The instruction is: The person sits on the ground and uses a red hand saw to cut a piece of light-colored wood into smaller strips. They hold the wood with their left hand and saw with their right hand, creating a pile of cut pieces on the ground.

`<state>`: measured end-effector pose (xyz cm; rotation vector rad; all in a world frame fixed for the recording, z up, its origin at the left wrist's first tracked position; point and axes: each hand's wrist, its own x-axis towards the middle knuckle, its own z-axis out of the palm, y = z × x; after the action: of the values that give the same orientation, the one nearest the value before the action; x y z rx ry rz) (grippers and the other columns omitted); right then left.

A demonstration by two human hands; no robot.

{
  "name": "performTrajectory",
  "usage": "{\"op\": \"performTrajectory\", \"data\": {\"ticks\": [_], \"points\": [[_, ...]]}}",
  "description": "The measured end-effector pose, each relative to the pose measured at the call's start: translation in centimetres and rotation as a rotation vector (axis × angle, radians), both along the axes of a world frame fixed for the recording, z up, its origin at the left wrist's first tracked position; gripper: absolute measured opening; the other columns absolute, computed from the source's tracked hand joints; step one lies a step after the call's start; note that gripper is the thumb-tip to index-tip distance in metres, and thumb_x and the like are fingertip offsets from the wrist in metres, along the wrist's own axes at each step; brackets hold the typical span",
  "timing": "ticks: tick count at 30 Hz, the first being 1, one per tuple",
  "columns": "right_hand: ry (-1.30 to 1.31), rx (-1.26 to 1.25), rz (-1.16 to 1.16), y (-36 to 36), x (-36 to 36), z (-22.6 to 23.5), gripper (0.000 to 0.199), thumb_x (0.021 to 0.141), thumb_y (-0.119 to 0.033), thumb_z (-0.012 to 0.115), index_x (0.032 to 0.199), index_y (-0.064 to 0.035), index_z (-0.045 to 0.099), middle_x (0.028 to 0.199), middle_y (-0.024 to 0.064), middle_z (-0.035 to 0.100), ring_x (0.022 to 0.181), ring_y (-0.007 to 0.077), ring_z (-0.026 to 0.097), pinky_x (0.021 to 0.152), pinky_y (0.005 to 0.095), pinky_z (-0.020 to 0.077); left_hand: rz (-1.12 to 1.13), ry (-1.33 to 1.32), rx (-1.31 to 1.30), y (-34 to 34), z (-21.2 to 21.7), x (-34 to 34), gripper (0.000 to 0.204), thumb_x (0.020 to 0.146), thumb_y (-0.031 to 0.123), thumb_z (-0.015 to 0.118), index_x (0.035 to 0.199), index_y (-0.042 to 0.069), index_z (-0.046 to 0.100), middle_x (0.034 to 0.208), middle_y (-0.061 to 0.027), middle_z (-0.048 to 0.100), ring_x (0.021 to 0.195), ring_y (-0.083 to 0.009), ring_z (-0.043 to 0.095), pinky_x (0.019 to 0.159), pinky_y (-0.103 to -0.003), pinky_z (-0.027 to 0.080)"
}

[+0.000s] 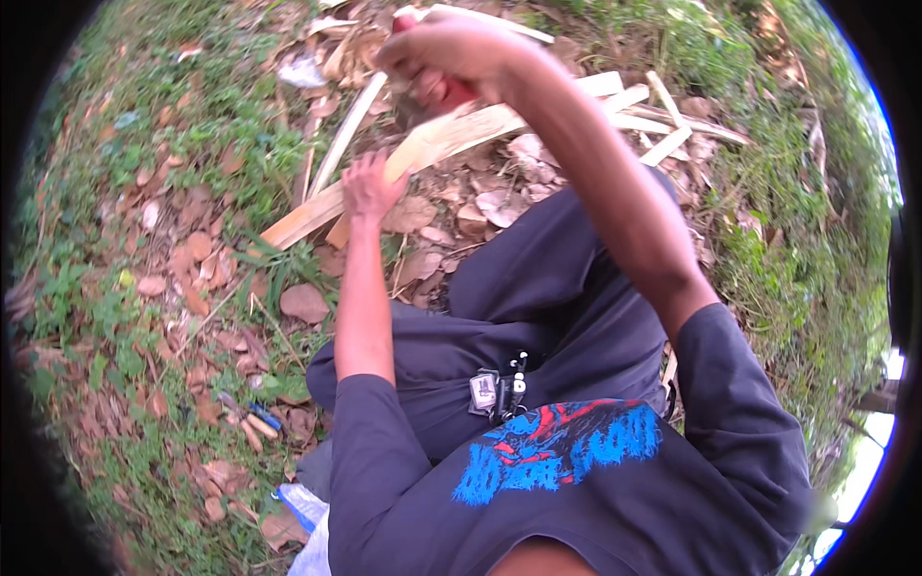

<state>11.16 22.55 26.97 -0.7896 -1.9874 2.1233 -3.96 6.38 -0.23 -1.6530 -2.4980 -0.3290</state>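
A long pale wooden plank (451,136) lies slantwise across the leaf-strewn ground in front of my folded legs. Around its left part my left hand (373,187) is closed, with the fingers over the far edge and the thumb on the near side. Above the plank's middle, my right hand (442,62) is closed around a red tool (455,95) that is smeared by motion. Red shows on both sides of that fist, with a dark blurred part below it. The tool's exact kind cannot be made out, nor whether it touches the wood.
Several split wood strips (663,125) lie beyond the plank to the right, and another narrow strip (351,130) lies at the left. Small tools with wooden and blue handles (261,422) rest in the grass at left. A white and blue sack (305,518) is by my left side.
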Motion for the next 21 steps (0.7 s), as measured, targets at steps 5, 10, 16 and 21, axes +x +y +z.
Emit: {"op": "performTrajectory", "data": {"ticks": [5,10,16,21], "points": [[0.288,-0.315,0.156,4.2,-3.6,8.5,0.028,0.094,-0.007,0.049,0.065,-0.0107,0.047,0.055,-0.0061,0.039,0.041,0.0036,0.032,0.037,0.0211,0.0265,0.000,-0.096,0.033,-1.2,-0.4,-0.2,0.061,0.080,0.056,0.070,0.122,0.011,0.064,0.116,-0.0118,0.067,0.106,-0.0303,0.063,0.092,-0.047,0.046],[0.381,0.327,-0.117,-0.9,2.8,7.0,0.020,0.090,-0.017,0.057,0.074,-0.0065,0.061,0.054,-0.0031,0.051,0.043,0.0073,0.044,0.041,0.0265,0.0313,0.035,-0.111,0.010,-0.4,-0.3,-0.8,0.060,0.080,0.054,0.070,0.124,0.013,0.063,0.118,-0.0105,0.067,0.105,-0.0303,0.064,0.093,-0.047,0.046],[0.173,0.285,-0.376,-7.6,8.0,-4.7,0.031,0.098,-0.030,0.061,0.078,-0.0068,0.061,0.057,-0.0066,0.048,0.050,0.0029,0.043,0.045,0.0242,0.0323,0.032,-0.148,-0.018,-0.8,-0.7,-1.1,0.064,0.082,0.058,0.067,0.129,0.014,0.061,0.127,-0.0130,0.064,0.113,-0.0326,0.062,0.102,-0.051,0.045],[0.067,0.271,-0.313,-10.1,10.3,-9.7,0.028,0.097,-0.023,0.062,0.078,-0.0036,0.058,0.060,-0.0036,0.047,0.055,0.0040,0.042,0.051,0.0246,0.0355,0.036,-0.030,-0.009,-1.2,-1.4,-1.6,0.063,0.080,0.055,0.069,0.126,0.013,0.063,0.120,-0.0113,0.066,0.106,-0.0293,0.063,0.092,-0.046,0.047]]}}
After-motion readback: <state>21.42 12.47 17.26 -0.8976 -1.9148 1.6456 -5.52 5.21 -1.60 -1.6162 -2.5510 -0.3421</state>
